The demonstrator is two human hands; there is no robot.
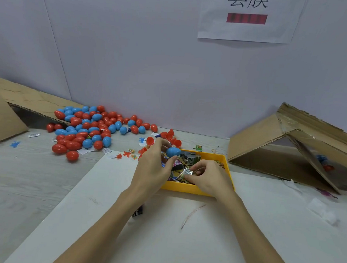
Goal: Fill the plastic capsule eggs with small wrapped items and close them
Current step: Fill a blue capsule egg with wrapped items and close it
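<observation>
A yellow tray in the middle of the table holds several small wrapped items. My left hand grips a blue capsule egg half between thumb and fingers over the tray's far left corner. My right hand pinches a shiny wrapped item inside the tray. A pile of closed red and blue eggs lies at the left against the wall. Loose red egg halves lie just beyond the tray.
A cardboard box flap slopes at the far left, and a tipped cardboard box stands at the right. White sheet covers the near table. Small orange and blue toy figures and paper scraps lie left of the tray.
</observation>
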